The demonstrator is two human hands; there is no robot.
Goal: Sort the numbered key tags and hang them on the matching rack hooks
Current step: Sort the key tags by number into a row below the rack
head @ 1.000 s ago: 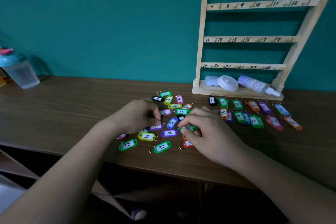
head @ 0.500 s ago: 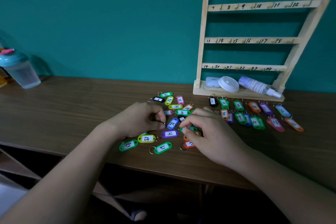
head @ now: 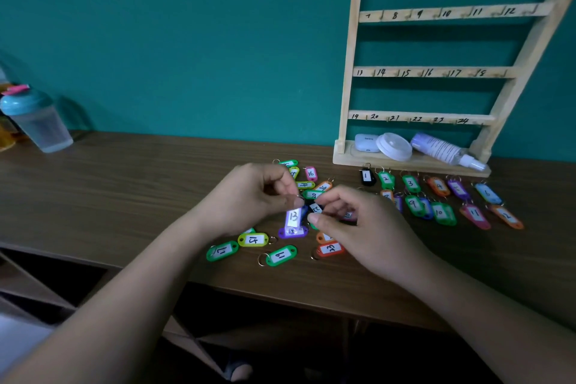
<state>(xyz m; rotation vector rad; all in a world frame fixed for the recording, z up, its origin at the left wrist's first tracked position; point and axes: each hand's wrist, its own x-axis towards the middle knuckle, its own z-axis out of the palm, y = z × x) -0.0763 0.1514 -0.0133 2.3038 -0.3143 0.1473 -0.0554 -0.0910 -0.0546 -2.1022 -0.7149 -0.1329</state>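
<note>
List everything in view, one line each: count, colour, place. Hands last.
Table: one, brown wood, across the foreground.
Wall: one, teal, behind the table.
Rack: one, pale wood, right, against the wall; visible hooks bare.
Sorted tags: roughly a dozen, mixed colours, two rows before the rack.
Loose tags: many, mixed colours, heap at centre.
Tag 13: one, purple, held up above the heap.
Case: one, white, rack base.
Round tub: one, white, rack base.
Spray bottle: one, pale, lying on rack base.
Cup: one, clear with teal lid, far left.
Left hand: pinches the purple tag's ring.
Right hand: fingers curled over the heap; grip unclear.
</note>
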